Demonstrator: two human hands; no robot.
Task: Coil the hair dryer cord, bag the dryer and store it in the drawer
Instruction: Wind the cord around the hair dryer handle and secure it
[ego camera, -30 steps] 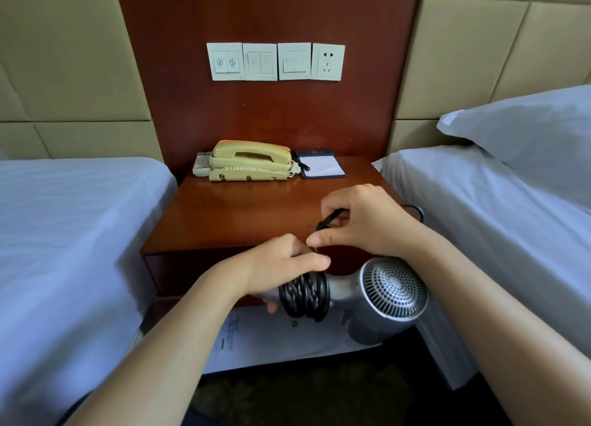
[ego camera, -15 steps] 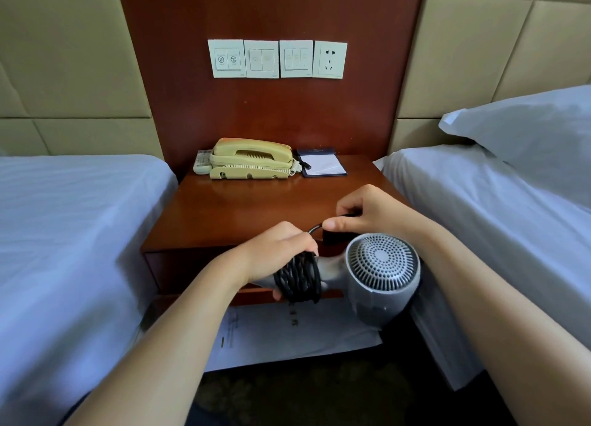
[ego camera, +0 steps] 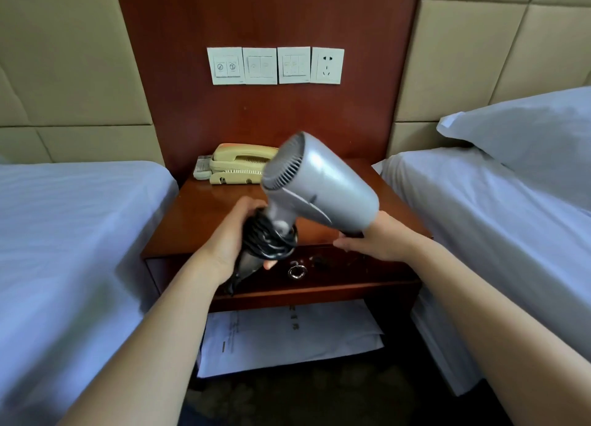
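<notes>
A silver hair dryer (ego camera: 323,186) is held in the air above the front of the wooden nightstand (ego camera: 198,221), its nozzle tilted up and to the left. Its black cord (ego camera: 268,238) is wound in loops around the handle. My left hand (ego camera: 236,234) grips the handle and the coiled cord. My right hand (ego camera: 374,238) supports the rear end of the dryer's barrel from below, fingers pinching a dark part there. The nightstand's drawer (ego camera: 351,272) is shut, with a small metal ring pull (ego camera: 297,271). No bag is recognisable.
A beige telephone (ego camera: 236,166) sits at the back of the nightstand beside a remote. Switch plates and a socket (ego camera: 327,65) hang on the wood panel. White beds (ego camera: 64,234) flank both sides, a pillow (ego camera: 527,131) on the right one. White printed sheets (ego camera: 287,339) lie under the nightstand.
The dryer has been lifted and turned, so its barrel now points up and left instead of showing its rear grille. My right hand moved from the cord's end to the barrel's rear.
</notes>
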